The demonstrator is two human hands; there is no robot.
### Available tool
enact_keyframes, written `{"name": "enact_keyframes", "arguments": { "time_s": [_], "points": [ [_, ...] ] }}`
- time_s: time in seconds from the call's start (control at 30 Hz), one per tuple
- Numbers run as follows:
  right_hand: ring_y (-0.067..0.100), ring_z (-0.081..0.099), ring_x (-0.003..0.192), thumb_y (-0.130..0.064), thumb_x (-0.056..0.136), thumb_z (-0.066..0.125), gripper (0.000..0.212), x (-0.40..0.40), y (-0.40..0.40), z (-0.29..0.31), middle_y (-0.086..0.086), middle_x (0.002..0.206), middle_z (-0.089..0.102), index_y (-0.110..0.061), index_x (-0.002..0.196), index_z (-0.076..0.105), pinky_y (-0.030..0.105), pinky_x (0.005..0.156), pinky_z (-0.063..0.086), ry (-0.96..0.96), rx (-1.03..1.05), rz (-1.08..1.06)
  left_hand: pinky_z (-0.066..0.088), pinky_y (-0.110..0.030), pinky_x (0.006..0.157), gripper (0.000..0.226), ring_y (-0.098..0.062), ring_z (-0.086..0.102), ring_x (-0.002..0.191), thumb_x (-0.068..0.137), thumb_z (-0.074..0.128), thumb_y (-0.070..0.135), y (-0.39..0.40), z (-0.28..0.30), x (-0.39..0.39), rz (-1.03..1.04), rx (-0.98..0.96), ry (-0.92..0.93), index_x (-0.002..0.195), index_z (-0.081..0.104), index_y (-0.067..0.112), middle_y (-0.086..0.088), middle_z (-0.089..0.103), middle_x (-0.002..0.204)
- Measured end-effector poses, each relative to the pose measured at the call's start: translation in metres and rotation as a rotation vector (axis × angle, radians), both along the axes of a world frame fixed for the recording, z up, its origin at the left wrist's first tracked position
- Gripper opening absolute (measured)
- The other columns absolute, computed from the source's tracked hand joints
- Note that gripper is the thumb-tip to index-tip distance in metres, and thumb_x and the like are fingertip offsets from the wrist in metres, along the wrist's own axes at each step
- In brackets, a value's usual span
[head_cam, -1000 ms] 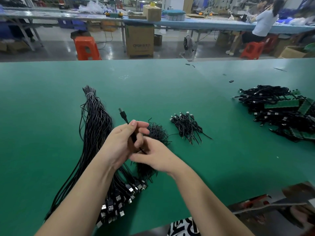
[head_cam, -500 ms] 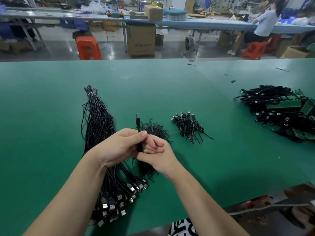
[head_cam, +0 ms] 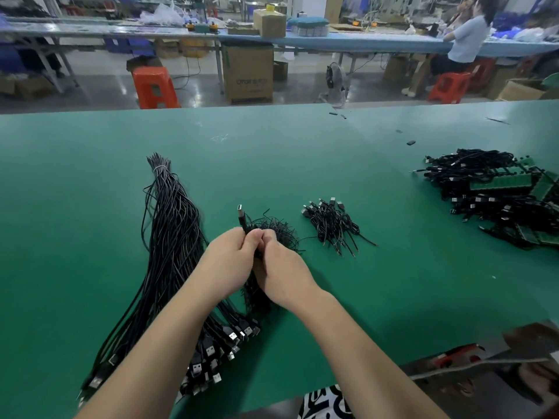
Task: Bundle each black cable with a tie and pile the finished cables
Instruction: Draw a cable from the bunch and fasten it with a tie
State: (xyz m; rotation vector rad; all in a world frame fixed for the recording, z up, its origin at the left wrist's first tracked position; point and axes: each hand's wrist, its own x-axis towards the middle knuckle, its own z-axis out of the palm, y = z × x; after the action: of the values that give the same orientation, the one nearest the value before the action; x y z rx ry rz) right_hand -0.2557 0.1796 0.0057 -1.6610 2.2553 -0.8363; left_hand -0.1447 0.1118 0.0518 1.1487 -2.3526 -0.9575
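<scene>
- Gripping one black USB cable at frame centre, the left hand and right hand meet with fingers curled round it; its plug sticks up just above the left thumb.
- Directly behind the hands lies the heap of black ties.
- Unbundled cables stretch along the left.
- Finished cables are piled to the right on the green table.

Your left hand and right hand are bare: no gloves, rings or watch. Forearms unsleeved. Black-and-white patterned garment below the right forearm.
</scene>
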Motion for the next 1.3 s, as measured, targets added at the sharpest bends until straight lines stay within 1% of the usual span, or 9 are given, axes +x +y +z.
{"name": "enact_keyframes", "arguments": {
  "time_s": [0.1,0.2,0.33,0.5,0.63,0.83,0.97,1.07,1.3],
  "points": [
    [0.04,0.064,0.083,-0.019,0.101,0.05,0.024,-0.003,-0.002,0.005,0.013,0.103,0.065,-0.015,0.114,0.032,0.038,0.061,0.033,0.092,0.02,0.003,0.043,-0.041,0.086,0.046,-0.028,0.047,0.099,0.106,0.039,0.037,-0.003,-0.001,0.0,0.072,-0.148,0.019,0.07,0.053,0.012,-0.001,0.044,0.096],
    [0.038,0.066,0.084,-0.012,0.098,0.05,0.03,-0.001,-0.006,0.005,0.009,0.11,0.059,-0.013,0.122,0.032,0.035,0.061,0.033,0.206,0.092,0.05,0.035,-0.035,0.055,0.052,-0.026,0.052,0.063,0.105,0.035,0.044,0.0,0.003,0.002,0.031,-0.271,-0.036,0.061,0.041,0.016,0.0,0.047,0.065],
    [0.039,0.065,0.089,-0.013,0.099,0.044,0.032,0.003,-0.008,0.005,0.012,0.113,0.059,-0.009,0.13,0.034,0.037,0.064,0.034,0.182,0.109,0.07,0.038,-0.03,0.049,0.061,-0.026,0.057,0.056,0.096,0.032,0.064,-0.009,0.011,0.007,0.128,-0.507,-0.277,0.058,0.044,0.019,0.002,0.05,0.055],
    [0.036,0.057,0.071,-0.023,0.105,0.033,0.009,0.003,-0.005,0.008,0.011,0.089,0.063,-0.016,0.11,0.035,0.038,0.061,0.035,0.105,0.134,0.075,0.054,-0.029,0.064,0.034,-0.005,0.062,0.064,0.083,0.061,0.065,-0.036,0.013,0.021,-0.121,-0.192,-0.042,0.091,0.062,0.033,0.007,0.067,0.069],
    [0.026,0.051,0.063,-0.026,0.106,0.034,0.008,0.004,-0.007,0.006,-0.002,0.078,0.051,-0.021,0.1,0.033,0.038,0.056,0.035,0.038,0.153,0.112,0.052,-0.03,0.061,0.023,-0.006,0.059,0.058,0.085,0.07,0.049,-0.047,0.009,0.022,-0.183,-0.152,-0.046,0.078,0.068,0.027,0.003,0.067,0.066],
    [0.011,0.048,0.061,-0.026,0.108,0.039,0.014,0.007,-0.011,0.005,-0.008,0.077,0.055,-0.023,0.113,0.051,0.027,0.053,0.035,-0.375,0.132,0.079,0.036,-0.03,0.053,0.028,-0.013,0.041,0.049,0.087,0.071,0.034,-0.05,0.006,0.017,-0.143,-0.051,0.012,0.071,0.068,0.011,-0.012,0.062,0.061],
    [0.017,0.054,0.067,-0.024,0.107,0.032,0.032,0.006,-0.007,0.009,-0.006,0.08,0.059,-0.016,0.136,0.045,0.033,0.059,0.037,-0.103,0.165,0.055,0.033,-0.029,0.052,0.041,-0.01,0.039,0.049,0.086,0.071,0.05,-0.048,0.004,0.014,-0.109,0.005,0.056,0.074,0.068,0.011,0.001,0.053,0.054],
    [0.033,0.064,0.084,-0.028,0.108,0.031,0.031,0.006,-0.007,0.009,0.009,0.1,0.067,-0.011,0.131,0.045,0.04,0.066,0.043,0.011,0.161,0.052,0.033,-0.029,0.052,0.042,-0.011,0.038,0.048,0.086,0.072,0.045,-0.047,0.002,0.01,-0.068,-0.045,0.038,0.07,0.066,0.007,-0.007,0.052,0.053],
    [0.0,0.045,0.067,-0.045,0.107,0.029,0.024,0.003,-0.002,0.001,-0.011,0.079,0.05,-0.037,0.093,0.048,0.031,0.068,0.041,-0.496,0.024,0.146,0.048,-0.035,0.059,0.018,-0.017,0.055,0.056,0.089,0.072,0.028,-0.052,0.007,0.011,-0.118,-0.022,0.032,0.071,0.073,0.022,-0.009,0.07,0.067]
  ]
}}
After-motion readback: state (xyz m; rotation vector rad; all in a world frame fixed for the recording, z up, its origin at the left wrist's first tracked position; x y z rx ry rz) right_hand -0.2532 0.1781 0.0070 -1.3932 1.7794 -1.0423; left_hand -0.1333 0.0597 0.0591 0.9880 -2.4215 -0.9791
